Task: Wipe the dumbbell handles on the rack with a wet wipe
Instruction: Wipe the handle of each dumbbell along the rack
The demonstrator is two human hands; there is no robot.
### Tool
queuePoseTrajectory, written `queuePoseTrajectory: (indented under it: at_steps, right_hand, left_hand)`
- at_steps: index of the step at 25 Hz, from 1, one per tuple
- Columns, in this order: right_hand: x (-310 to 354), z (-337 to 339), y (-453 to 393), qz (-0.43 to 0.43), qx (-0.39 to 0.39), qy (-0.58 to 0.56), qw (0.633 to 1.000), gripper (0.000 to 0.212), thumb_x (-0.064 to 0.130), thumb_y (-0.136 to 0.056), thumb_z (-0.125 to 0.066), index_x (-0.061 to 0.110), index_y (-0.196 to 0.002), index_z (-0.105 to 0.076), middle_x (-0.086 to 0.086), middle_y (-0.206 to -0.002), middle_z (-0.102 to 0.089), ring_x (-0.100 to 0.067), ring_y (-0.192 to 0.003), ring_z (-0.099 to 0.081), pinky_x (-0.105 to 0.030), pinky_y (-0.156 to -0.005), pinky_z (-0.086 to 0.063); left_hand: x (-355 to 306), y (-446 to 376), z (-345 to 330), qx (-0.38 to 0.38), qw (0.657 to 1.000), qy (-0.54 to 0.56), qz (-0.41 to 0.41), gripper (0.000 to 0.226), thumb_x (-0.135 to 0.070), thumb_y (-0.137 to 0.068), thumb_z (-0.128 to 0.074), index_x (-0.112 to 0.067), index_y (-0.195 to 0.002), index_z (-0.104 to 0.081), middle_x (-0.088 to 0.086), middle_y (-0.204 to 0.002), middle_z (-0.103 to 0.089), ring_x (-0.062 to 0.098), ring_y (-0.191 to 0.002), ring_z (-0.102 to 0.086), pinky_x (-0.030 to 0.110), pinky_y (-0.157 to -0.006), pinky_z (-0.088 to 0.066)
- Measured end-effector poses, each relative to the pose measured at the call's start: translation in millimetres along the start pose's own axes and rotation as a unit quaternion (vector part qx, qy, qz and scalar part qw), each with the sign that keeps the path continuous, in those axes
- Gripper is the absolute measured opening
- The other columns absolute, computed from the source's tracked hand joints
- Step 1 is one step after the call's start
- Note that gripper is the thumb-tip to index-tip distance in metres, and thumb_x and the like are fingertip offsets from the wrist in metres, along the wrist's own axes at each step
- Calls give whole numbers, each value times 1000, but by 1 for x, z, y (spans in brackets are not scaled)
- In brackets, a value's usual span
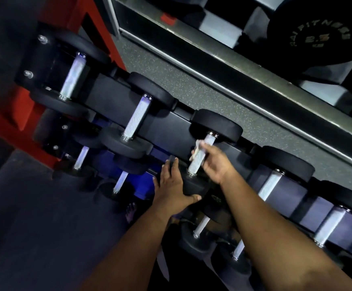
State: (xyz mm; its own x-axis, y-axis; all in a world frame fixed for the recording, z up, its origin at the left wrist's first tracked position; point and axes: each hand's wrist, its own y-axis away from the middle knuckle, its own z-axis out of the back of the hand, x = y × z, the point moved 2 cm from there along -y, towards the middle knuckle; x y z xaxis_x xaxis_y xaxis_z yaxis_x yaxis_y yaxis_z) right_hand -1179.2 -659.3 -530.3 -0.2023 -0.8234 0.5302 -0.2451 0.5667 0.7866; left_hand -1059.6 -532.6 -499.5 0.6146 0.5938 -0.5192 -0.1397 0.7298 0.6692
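Dead centre of the shot, on the top tier of the dumbbell rack (108, 91), the right hand (215, 162) is wrapped round the knurled handle (199, 159) of the third dumbbell from the left, with a scrunched-up wet wipe (197, 147) pinched between the fingers and the steel, poking out at about 10 o'clock from the knuckles. My guess is the grip is curled like that so the wipe hugs the whole bar and can slide along it. Left hand (170, 183) sits at 7 o'clock from there, fingers pretty much straight and flat on the black rubber head (194, 185) of the same dumbbell, thumb hooked over its near edge, probably bracing it so it doesn't roll in the cradle. Two handles off at 10 o'clock and two more at 4 o'clock are untouched right now, and I honestly can't tell which are wiped already. Lower tier is mostly buried under the forearms and really dark. Most of the wipe is hidden inside the fist, and a weight plate (317, 32) at 1 o'clock is cut off by the frame edge.
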Motion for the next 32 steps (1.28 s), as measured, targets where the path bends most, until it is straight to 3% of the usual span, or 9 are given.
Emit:
queuePoseTrajectory:
  at_steps: [3, 8, 11, 13, 16, 18, 23, 28, 32]
  right_hand:
    - [7, -1, 4, 38, 11, 0, 999, 36, 22, -88, -67, 6, -120, -66, -8, -95, -69, -21, -83, -65, -34, -76, -55]
    - [-31, 18, 31, 75, -51, 322, 942, 22, 25, -91, -67, 6, -101, -73, -13, -92, -76, -18, -79, -67, -41, -84, -56]
    - [-35, 15, 61, 200, -131, 520, 820, 20, 27, -94, -60, 15, -78, -63, 4, -71, -66, -13, -68, -59, -32, -70, -50]
    - [-26, -5, 87, 305, -39, 572, 760, 20, 16, -97, -55, 18, -106, -73, 4, -101, -75, -9, -94, -68, -26, -85, -52]
    - [21, -5, 60, 456, 53, 717, 524, 48, 9, -92, -41, 9, -135, -62, -10, -139, -61, -21, -129, -56, -34, -111, -40]
    - [38, 6, 35, 459, 63, 802, 377, 53, 10, -88, -37, 4, -136, -60, -17, -140, -58, -32, -132, -54, -46, -112, -37]
    - [16, 37, 37, 428, 226, 849, 214, 59, 17, -90, -32, 12, -146, -50, -10, -152, -47, -26, -142, -43, -48, -116, -35]
    - [21, -4, 22, 340, 116, 908, 217, 51, 20, -99, -29, 10, -145, -51, -11, -149, -50, -29, -146, -35, -43, -123, -5]
    - [2, 1, 27, 369, 219, 837, 339, 40, 15, -93, -54, 14, -132, -65, -8, -136, -63, -22, -135, -52, -44, -121, -16]
  left_hand:
    - [0, 2, -1, -2, 1000, 2, -2, 139, -60, -67, -83, -28, -158, 17, 3, -167, 21, 21, -155, 14, 58, -123, 6]
    - [-2, 3, 1, -2, 1000, 7, -1, 138, -60, -69, -83, -26, -158, 16, 4, -167, 20, 22, -155, 13, 58, -123, 5]
    - [-2, 4, 3, -1, 1000, 4, -1, 139, -60, -67, -83, -25, -158, 16, 5, -168, 18, 22, -156, 10, 59, -123, 2]
    - [-3, 5, 3, 0, 1000, 9, -5, 139, -60, -66, -83, -25, -159, 15, 4, -168, 18, 22, -156, 9, 60, -123, 1]
    - [-3, 4, 4, 3, 1000, -1, -2, 139, -62, -67, -82, -26, -158, 18, 2, -167, 21, 21, -156, 12, 58, -123, 4]
    - [-4, 4, 4, 7, 1000, -3, 2, 139, -62, -68, -82, -26, -158, 19, 1, -167, 21, 20, -155, 13, 57, -123, 5]
    - [-3, 2, 3, 1, 1000, -4, 2, 140, -62, -67, -83, -25, -158, 17, 2, -168, 19, 20, -156, 11, 58, -123, 4]
    - [-2, 2, 2, 0, 1000, -3, 3, 140, -61, -67, -84, -26, -158, 17, 3, -168, 18, 20, -156, 12, 56, -124, 5]
    - [-2, 2, 1, -4, 1000, 7, 3, 140, -61, -66, -84, -27, -159, 16, 1, -168, 17, 19, -156, 11, 56, -124, 5]
